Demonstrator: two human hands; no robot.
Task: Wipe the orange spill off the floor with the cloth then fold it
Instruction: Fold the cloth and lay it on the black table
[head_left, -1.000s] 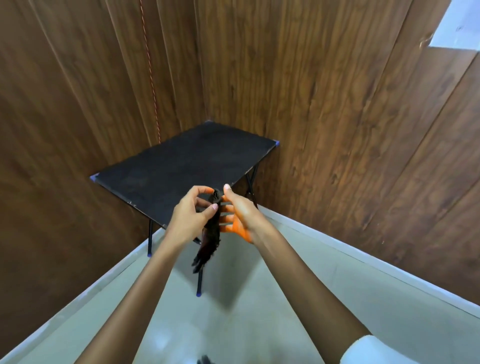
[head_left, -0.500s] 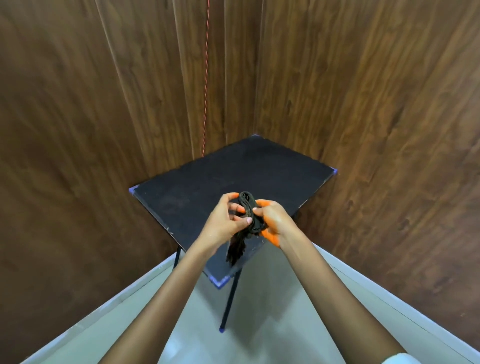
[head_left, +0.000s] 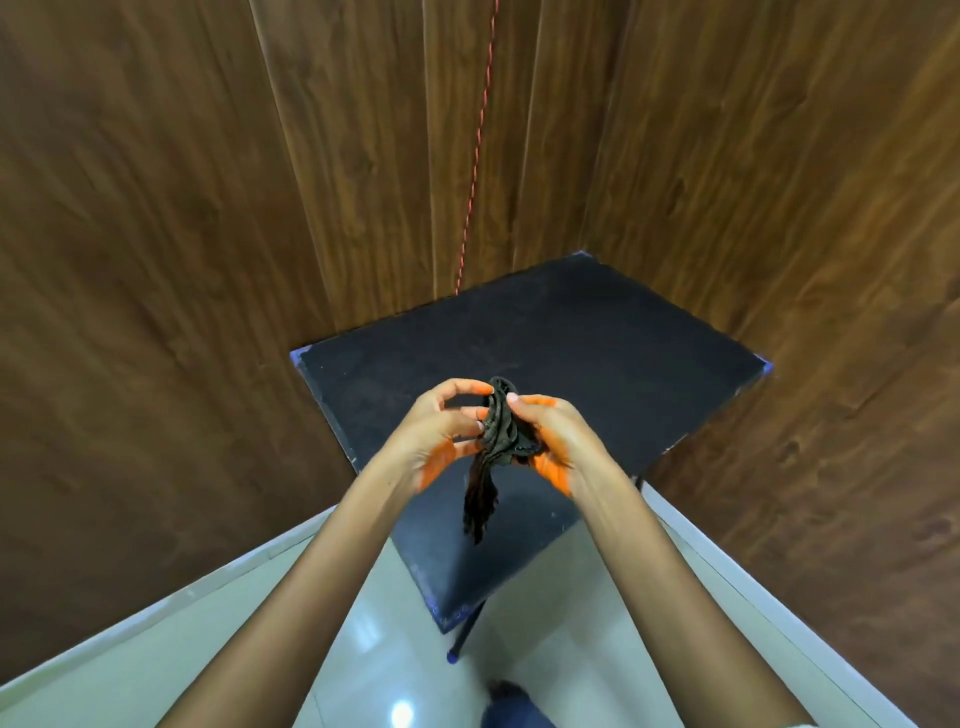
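Note:
A dark, bunched cloth (head_left: 496, 441) hangs in the air above the black table (head_left: 597, 353), its loose end dangling down. My left hand (head_left: 441, 431) pinches the cloth from the left side. My right hand (head_left: 550, 436) grips it from the right, fingers curled round the bunch. Both palms and several fingertips are stained orange. No orange spill shows on the visible floor (head_left: 363, 623).
The small black table stands in a corner between wood-panelled walls (head_left: 182, 208), on thin legs (head_left: 465, 631). A thin red cord (head_left: 475, 156) hangs down the wall behind it. Pale tiled floor and a white skirting board (head_left: 156, 613) lie below. My foot (head_left: 511, 706) shows at the bottom.
I have moved closer to the table, so my hands and the cloth are now over its top. The cloth has been gathered into a tighter bunch between both hands.

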